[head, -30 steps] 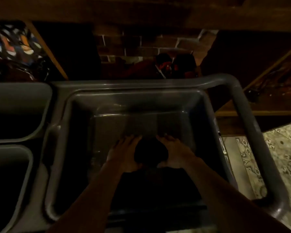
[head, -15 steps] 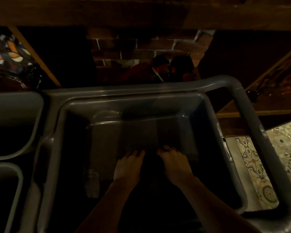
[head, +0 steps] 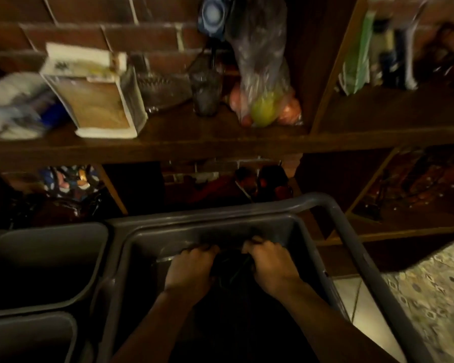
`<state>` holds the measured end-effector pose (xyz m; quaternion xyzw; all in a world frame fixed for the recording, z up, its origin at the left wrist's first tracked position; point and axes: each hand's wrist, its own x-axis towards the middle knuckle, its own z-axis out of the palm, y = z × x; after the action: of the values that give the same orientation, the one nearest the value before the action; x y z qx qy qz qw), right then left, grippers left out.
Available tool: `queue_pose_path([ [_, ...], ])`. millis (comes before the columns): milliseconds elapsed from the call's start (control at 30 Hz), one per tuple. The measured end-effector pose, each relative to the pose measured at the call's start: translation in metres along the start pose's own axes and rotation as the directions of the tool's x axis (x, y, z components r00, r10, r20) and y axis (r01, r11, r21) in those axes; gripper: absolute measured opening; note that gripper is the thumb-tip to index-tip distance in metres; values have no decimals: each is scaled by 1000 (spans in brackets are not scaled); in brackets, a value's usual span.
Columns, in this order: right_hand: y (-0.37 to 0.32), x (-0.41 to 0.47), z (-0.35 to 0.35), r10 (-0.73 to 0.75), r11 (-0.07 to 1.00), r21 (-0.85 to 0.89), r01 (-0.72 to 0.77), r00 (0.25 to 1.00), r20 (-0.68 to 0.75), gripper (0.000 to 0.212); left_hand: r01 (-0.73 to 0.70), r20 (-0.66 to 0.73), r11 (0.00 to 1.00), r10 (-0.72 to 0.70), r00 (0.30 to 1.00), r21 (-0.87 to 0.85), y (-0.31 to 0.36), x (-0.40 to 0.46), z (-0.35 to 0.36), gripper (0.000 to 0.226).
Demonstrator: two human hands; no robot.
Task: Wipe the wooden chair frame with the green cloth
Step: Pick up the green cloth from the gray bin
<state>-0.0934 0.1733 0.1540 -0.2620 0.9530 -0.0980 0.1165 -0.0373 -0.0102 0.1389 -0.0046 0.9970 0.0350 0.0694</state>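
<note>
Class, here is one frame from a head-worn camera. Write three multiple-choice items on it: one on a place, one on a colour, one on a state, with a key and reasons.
1. Where are both hands?
A. On the wooden shelf
B. Inside the grey plastic tub
C. On the patterned floor

2. What colour is the largest fruit in the clear plastic bag?
A. Yellow-green
B. Blue
C. White

3. How are the hands set?
A. Flat and open
B. Closed around a dark bunched cloth
C. Apart, holding nothing

Key: B, the left hand and right hand sit within the grey plastic tub. A, the fruit in the clear plastic bag is yellow-green. B, the fingers curl on the dark bunched cloth between them.
</note>
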Motion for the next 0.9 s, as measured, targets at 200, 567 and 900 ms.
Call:
queue_pose_path([
  [200, -13, 4, -89, -83, 996, -52, 76, 985, -150, 37, -31, -182, 998, 42, 982, 61, -2, 13, -91, 48],
  [567, -32, -8, -225, -175, 981, -151, 118, 872, -457, 36, -58, -422, 986, 121, 898, 159, 8, 14, -243, 55],
  [900, -27, -43, -309, -162, 971, -238, 30, 813, -559, 33, -165, -530, 966, 249, 811, 201, 43, 17, -327, 42],
])
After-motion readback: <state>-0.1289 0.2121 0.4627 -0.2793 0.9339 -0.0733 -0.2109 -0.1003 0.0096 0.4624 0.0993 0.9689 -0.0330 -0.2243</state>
